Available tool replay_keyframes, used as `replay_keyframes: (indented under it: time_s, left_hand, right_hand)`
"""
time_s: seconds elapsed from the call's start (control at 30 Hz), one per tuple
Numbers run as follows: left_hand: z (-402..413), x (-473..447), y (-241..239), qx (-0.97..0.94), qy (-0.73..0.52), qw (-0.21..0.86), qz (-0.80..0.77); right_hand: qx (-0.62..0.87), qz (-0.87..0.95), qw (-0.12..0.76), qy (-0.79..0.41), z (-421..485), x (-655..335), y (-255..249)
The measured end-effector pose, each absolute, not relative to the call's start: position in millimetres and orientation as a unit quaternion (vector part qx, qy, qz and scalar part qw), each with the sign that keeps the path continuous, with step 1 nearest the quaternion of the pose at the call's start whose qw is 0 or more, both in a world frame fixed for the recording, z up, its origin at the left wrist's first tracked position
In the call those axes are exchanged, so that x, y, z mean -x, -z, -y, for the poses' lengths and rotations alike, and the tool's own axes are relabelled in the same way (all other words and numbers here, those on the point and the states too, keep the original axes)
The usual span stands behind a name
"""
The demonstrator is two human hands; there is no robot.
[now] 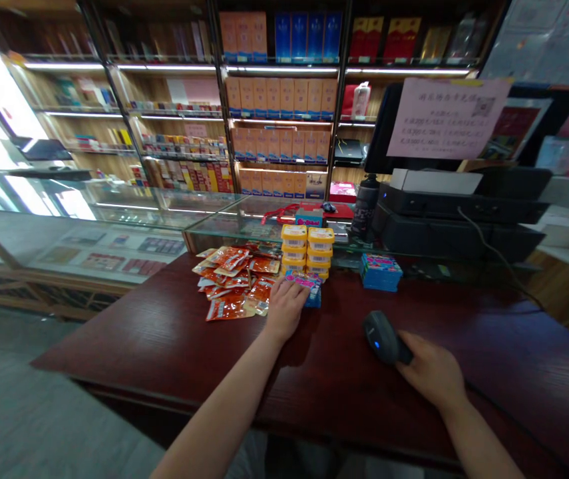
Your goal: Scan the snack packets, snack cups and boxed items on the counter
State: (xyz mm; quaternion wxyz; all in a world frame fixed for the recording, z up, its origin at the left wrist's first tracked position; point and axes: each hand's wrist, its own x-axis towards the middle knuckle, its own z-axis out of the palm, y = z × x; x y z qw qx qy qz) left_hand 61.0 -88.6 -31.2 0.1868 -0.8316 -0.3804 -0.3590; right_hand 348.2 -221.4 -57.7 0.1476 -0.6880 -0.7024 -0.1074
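Note:
My left hand (287, 307) reaches forward over the dark red counter (164, 339) and closes on a small blue and pink pack (309, 286) that lies in front of two stacks of yellow tubs (307, 249). A pile of orange snack packets (237, 279) lies just left of that hand. My right hand (431, 374) grips a black barcode scanner (381, 336) with a blue light, its head pointing left and forward above the counter. A stack of blue and pink packs (380, 271) sits further back, right of the tubs.
A black register with a screen and a pink paper notice (446, 116) stands at the back right. A dark bottle (365, 206) stands beside it. Glass display cases (114, 226) run to the left. Shelves of boxed goods (279, 100) fill the back wall.

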Motion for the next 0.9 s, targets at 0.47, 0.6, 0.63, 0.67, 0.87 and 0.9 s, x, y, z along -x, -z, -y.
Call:
replay_keyframes:
  time_s: [0.47,0.6,0.63,0.67,0.87,0.9]
  left_hand:
    - [63.4,-32.3,34.4,0.482,0.721,-0.219,0.448]
    - [59.7,-40.4,38.8,0.378,0.751,-0.400,0.366]
    - [59.6,-41.4,39.6,0.366,0.752,-0.416,0.359]
    - [59.5,-41.8,40.3,0.358,0.752,-0.424,0.356]
    - [57.3,-39.5,45.9,0.355,0.749,-0.422,0.367]
    - [56.9,-39.2,46.7,0.358,0.748,-0.420,0.368]
  right_hand:
    - [0.677,0.711,0.175,0.074,216.0,-349.8,58.4]
    - [0.690,0.688,0.222,-0.021,205.9,-335.1,40.3]
    - [0.688,0.678,0.254,-0.059,202.6,-329.0,35.0]
    - [0.674,0.668,0.299,-0.103,199.3,-322.1,29.7]
    - [0.556,0.618,0.482,-0.275,191.2,-277.6,4.4]
    - [0.559,0.598,0.485,-0.309,192.2,-272.1,2.3]
